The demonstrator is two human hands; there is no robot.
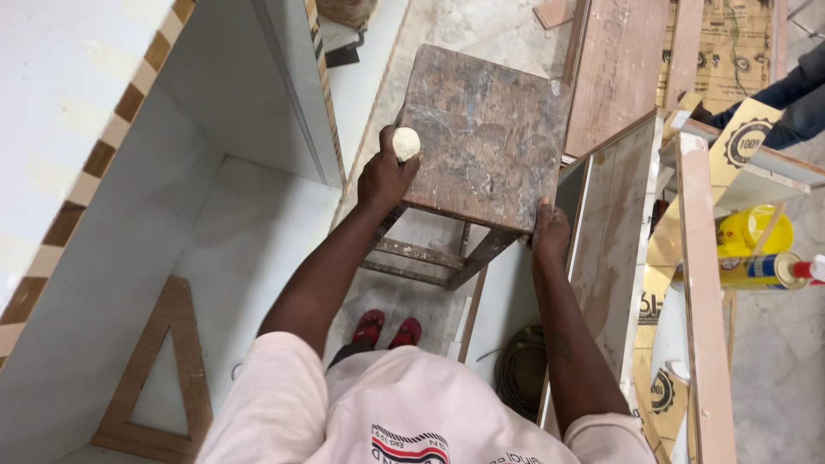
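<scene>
- A worn wooden stool (481,133) stands at the middle of the view, its square top scuffed and blotched with grey and brown stains
- The left hand (384,176) grips the stool's edge at 9 o'clock, fingers curled shut around a small pale lump (406,143) pressed against the top
- The right hand (550,230) clasps the stool's near corner at 5 o'clock, fingers wrapped over the rim, holding nothing else
- Under the stool, at 6 o'clock, red shoes (388,329) stand on a dusty grey concrete floor (464,26)
- At 9 o'clock a white laminated cabinet (215,232) lies open, its plywood edges bare; a brown triangular frame (163,378) lies inside at 7 o'clock
- At 3 o'clock stand upright board panels (619,223), with a yellow bottle (756,232) and a spray can (769,271) beyond them
- A coil of cable (520,369) lies at 5 o'clock
- At 2 o'clock another person's legs in blue trousers (795,94) show at the frame's edge
</scene>
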